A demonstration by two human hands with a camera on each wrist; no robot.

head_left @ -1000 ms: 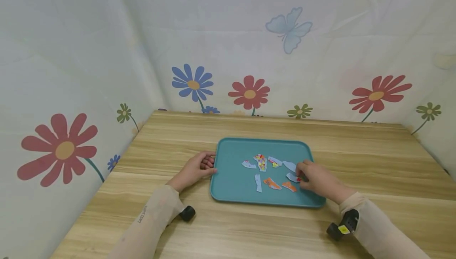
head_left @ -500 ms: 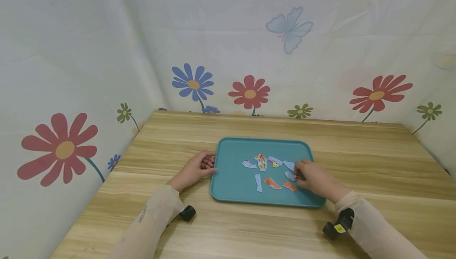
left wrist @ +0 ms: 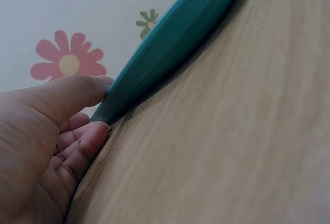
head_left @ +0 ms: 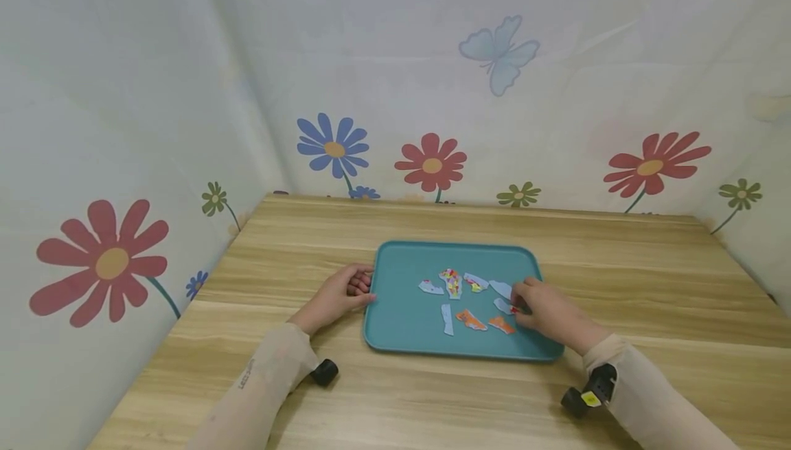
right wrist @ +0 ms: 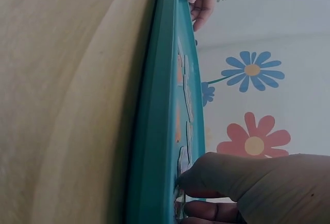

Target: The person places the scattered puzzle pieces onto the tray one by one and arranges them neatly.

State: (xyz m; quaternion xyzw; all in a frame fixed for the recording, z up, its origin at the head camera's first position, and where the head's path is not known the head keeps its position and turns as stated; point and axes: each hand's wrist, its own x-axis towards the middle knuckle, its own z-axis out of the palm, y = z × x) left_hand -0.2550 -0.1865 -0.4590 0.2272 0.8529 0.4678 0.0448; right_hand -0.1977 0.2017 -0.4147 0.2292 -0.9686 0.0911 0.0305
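Note:
A teal tray (head_left: 408,341) lies on the wooden table, bearing several irregular torn pieces of printed paper in two rough rows. My left hand (head_left: 336,297) pinches the tray's left rim; in the left wrist view its thumb (left wrist: 85,94) lies over the rim, fingers below. My right hand (head_left: 550,309) reaches over the tray's right side, pinching a pale blue paper piece (head_left: 502,305) with a red corner at the fingertips. Just beyond it is another pale blue piece (head_left: 499,288), partly behind the fingers. An orange piece (head_left: 501,325) lies nearer to me.
More paper pieces lie leftward: a multicoloured one (head_left: 453,284), a pale one with yellow (head_left: 476,282), a larger orange one (head_left: 472,319) and a pale strip (head_left: 448,319). Table (head_left: 432,395) surrounds the tray. A flower-printed cloth wall (head_left: 556,93) stands behind.
My right hand has shifted slightly left, sliding the red-cornered paper piece a little toward the others, and then stays about there. The left hand keeps its place on the tray rim.

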